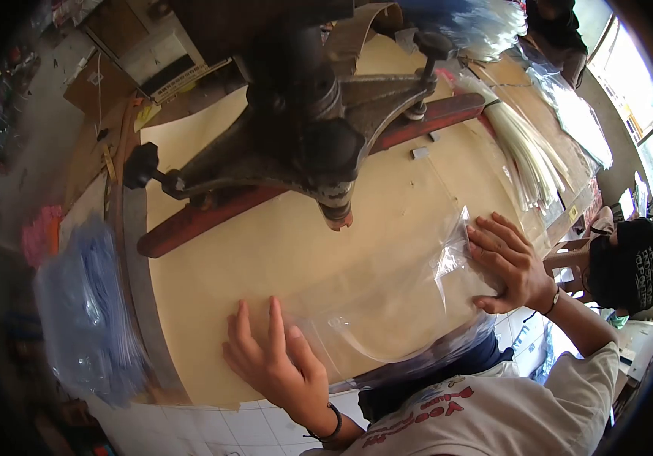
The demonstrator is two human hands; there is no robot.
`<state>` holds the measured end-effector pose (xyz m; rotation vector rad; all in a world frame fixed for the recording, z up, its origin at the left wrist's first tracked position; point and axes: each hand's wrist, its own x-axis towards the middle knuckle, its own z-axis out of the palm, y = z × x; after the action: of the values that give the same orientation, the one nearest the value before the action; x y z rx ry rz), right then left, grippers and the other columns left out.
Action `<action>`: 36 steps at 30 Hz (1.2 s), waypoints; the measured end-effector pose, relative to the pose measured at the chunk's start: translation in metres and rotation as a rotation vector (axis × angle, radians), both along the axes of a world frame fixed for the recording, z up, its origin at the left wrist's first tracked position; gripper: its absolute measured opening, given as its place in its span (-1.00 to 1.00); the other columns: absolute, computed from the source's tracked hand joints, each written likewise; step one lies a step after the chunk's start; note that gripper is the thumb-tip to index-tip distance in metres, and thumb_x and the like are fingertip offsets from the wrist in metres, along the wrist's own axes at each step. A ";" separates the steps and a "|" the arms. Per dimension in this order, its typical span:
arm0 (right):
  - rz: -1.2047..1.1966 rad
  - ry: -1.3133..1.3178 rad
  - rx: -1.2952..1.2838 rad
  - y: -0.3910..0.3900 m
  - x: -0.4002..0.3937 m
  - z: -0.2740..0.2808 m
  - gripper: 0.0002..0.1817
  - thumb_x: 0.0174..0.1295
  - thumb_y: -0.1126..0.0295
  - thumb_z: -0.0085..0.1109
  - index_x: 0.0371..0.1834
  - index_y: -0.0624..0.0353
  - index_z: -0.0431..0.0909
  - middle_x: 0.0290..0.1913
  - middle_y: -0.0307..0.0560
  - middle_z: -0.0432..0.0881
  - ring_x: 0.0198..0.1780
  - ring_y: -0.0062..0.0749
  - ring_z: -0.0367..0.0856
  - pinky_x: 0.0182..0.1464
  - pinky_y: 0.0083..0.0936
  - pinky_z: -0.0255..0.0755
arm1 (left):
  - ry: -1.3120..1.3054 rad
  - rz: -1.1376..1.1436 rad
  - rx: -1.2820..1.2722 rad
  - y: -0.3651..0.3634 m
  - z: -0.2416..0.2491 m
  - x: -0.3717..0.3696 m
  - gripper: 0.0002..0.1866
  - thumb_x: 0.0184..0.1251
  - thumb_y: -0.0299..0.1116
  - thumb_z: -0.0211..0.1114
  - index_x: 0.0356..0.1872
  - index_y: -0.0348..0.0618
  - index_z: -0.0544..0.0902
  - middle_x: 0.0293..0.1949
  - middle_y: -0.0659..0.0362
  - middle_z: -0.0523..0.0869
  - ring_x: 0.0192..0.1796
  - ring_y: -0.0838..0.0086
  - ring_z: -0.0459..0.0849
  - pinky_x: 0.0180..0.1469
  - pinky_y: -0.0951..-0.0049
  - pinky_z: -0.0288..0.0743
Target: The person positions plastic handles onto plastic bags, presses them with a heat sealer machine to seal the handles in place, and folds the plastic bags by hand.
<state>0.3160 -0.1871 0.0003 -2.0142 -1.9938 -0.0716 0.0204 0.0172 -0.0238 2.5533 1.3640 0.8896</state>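
A clear plastic sheet (395, 311) lies over the tan work surface (212, 281), with bright glare and creases near its right end. My right hand (512, 262) rests flat on that right end, fingers stretched out. At the sheet's left end is my left hand (281, 361), its fingers spread and pointing toward the machine. Beyond both hands stands a dark metal press (296, 144), whose narrow tip (338, 219) points down over the surface. A long red bar (212, 222) runs crosswise under the press arms.
Bluish plastic bags (87, 311) are piled at the left edge. A bundle of whitish strips (524, 156) lies at the right, with more clear plastic (569, 114) behind it. Someone in a black cap (626, 266) is at the far right. A black knob (142, 166) juts out left.
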 end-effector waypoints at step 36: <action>0.138 1.135 -0.194 0.014 -0.027 0.037 -0.27 0.43 0.17 0.35 0.50 0.30 0.22 -0.23 -0.08 0.68 -0.24 -0.60 0.60 -0.22 -0.57 0.48 | -1.200 -0.097 -0.487 -0.095 0.021 -0.067 -0.59 0.53 -0.51 0.26 0.33 -0.27 0.46 -0.06 0.14 0.66 -0.06 0.56 0.66 -0.14 0.57 0.60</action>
<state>0.2893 -0.1727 0.0370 -1.4158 -1.3609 1.0677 -0.0462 -0.0776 -0.0024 1.2433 0.8583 1.4495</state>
